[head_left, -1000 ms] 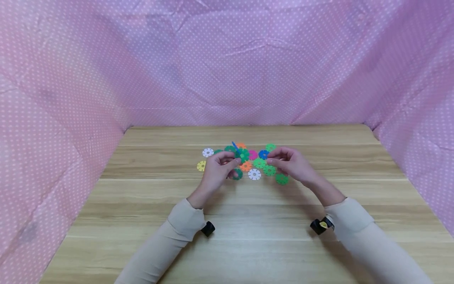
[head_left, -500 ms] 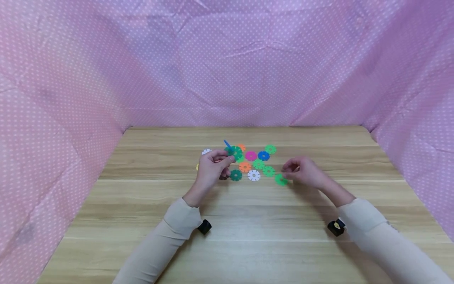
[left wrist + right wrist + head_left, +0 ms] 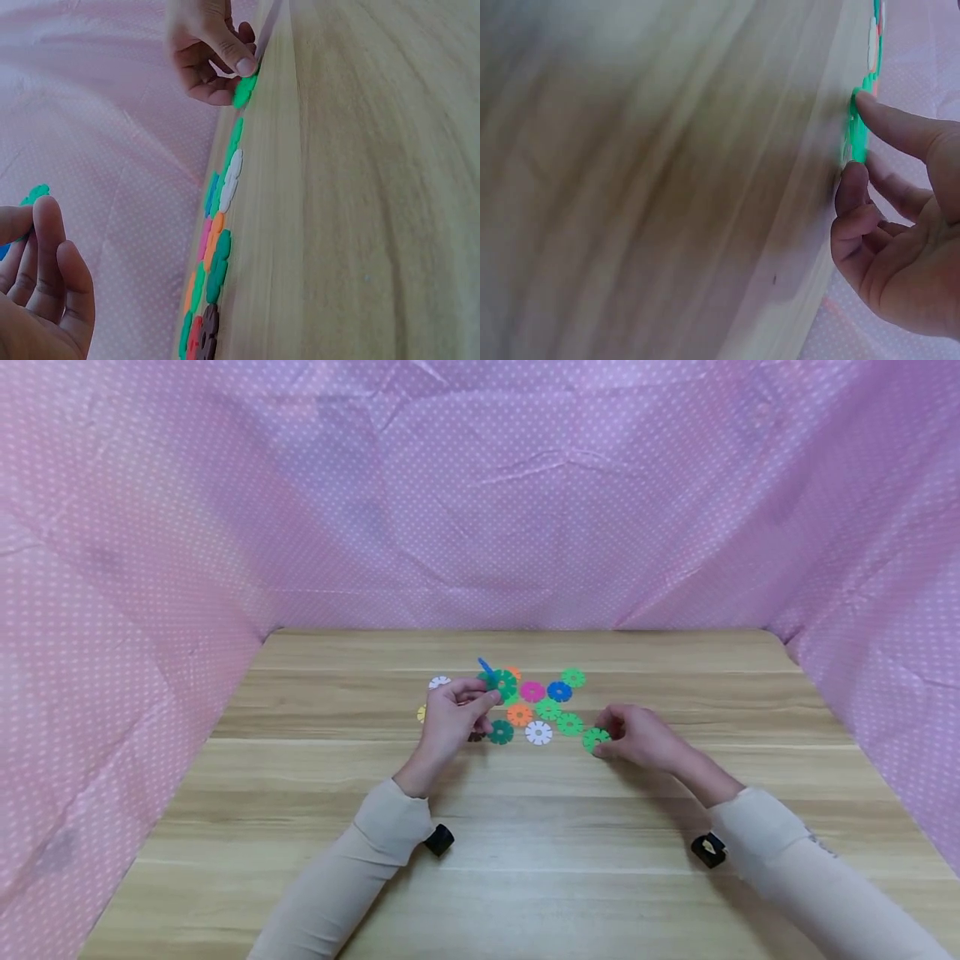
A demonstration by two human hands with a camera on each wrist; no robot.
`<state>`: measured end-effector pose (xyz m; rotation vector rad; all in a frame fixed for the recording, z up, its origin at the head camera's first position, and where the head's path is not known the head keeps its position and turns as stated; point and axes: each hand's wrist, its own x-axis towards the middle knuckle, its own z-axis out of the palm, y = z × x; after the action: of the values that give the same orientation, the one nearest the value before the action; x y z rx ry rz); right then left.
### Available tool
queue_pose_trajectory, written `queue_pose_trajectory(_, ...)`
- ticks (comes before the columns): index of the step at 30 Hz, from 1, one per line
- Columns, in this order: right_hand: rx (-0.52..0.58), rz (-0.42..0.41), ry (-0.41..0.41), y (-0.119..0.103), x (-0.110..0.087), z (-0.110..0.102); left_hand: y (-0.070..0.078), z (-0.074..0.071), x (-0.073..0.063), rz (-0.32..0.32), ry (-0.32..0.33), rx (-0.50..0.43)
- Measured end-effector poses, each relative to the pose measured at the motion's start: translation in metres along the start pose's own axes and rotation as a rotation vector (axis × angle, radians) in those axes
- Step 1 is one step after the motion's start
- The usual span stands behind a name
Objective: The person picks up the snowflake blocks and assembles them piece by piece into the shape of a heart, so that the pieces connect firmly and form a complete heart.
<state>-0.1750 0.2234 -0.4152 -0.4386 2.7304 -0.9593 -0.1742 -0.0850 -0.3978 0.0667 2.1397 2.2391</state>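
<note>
My left hand (image 3: 448,720) pinches a dark green notched plastic disc (image 3: 503,683) between thumb and fingers, above the other discs. A blue disc (image 3: 486,666), seen nearly edge-on, is joined to it. At the right end of the group, my right hand (image 3: 641,740) grips a bright green notched disc (image 3: 595,740) by its edge, low at the tabletop. The right wrist view shows thumb and fingers at opposite sides of this green disc (image 3: 857,131). Part of the left hand's disc is hidden behind its fingers in the left wrist view.
Several flat discs lie between the hands on the wooden table (image 3: 495,827), among them a white disc (image 3: 538,732), an orange disc (image 3: 520,715), a pink disc (image 3: 533,692) and a blue one. Pink dotted cloth (image 3: 480,510) surrounds the table's back and sides.
My right hand has moved right and toward me, from beside the blue disc to the nearest bright green disc, which it now grips. The left hand shifted slightly left, still holding its joined discs.
</note>
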Motion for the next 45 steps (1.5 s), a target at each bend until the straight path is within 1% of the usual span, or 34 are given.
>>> queue_pose_trajectory(2,0.015,0.012,0.004,0.000,0.000,0.000,-0.001,0.001,0.000,0.008,-0.001,-0.004)
queue_pose_trajectory(4,0.055,0.018,0.001,0.000,-0.001,-0.001,-0.001,0.002,0.001,0.018,-0.004,0.004)
queue_pose_trajectory(8,0.172,0.004,-0.007,-0.004,-0.001,-0.004,-0.002,0.004,0.001,0.031,-0.010,0.034)
queue_pose_trajectory(10,0.230,-0.005,-0.001,-0.007,-0.001,-0.006,-0.003,0.006,0.001,0.036,-0.013,0.034)
queue_pose_trajectory(16,0.429,-0.005,0.048,-0.029,0.001,-0.014,-0.002,0.012,0.001,0.060,-0.030,0.010)
queue_pose_trajectory(23,0.584,0.007,0.137,-0.056,0.006,-0.022,-0.004,0.022,0.000,0.074,-0.076,0.004)
queue_pose_trajectory(27,0.636,0.009,0.156,-0.067,0.009,-0.024,-0.005,0.026,-0.001,0.097,-0.100,-0.019)
queue_pose_trajectory(31,0.683,-0.008,0.170,-0.077,0.011,-0.023,-0.004,0.028,-0.003,0.119,-0.107,-0.035)
queue_pose_trajectory(37,0.741,-0.020,0.182,-0.085,0.015,-0.021,-0.003,0.029,-0.005,0.162,-0.131,-0.040)
queue_pose_trajectory(41,0.742,-0.025,0.178,-0.087,0.016,-0.019,-0.004,0.029,-0.005,0.196,-0.145,-0.034)
queue_pose_trajectory(45,0.726,-0.019,0.185,-0.088,0.017,-0.019,-0.005,0.028,-0.005,0.215,-0.145,-0.007)
